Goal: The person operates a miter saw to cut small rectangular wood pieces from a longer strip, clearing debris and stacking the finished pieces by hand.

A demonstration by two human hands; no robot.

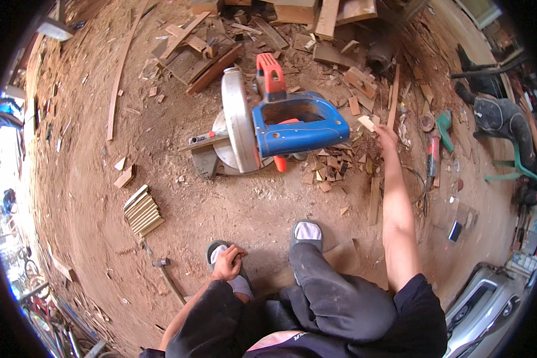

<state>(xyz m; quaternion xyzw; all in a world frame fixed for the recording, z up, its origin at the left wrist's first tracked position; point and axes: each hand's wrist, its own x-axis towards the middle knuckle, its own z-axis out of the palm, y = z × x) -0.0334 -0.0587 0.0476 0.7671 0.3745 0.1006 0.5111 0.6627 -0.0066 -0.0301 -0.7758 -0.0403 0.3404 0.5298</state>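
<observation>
My right hand (386,137) reaches out at the right with a small pale wood piece (367,123) pinched in its fingers. Just left of it stands a miter saw (304,136) with a blue handle housing, a silver blade guard (235,119) and a red top handle. A heap of small wood offcuts (334,166) lies on the ground beside the saw, near that hand. My left hand (225,263) rests by my left knee, fingers curled loosely, and nothing shows in them. Off to the left, several short wood strips (142,212) lie in a neat row.
A hammer (162,262) lies left of my left foot. At the right are an angle grinder (432,156), a green power tool (444,127) and a green chair (522,164). Scrap boards (215,68) cover the far ground. A silver car part (483,304) stands lower right.
</observation>
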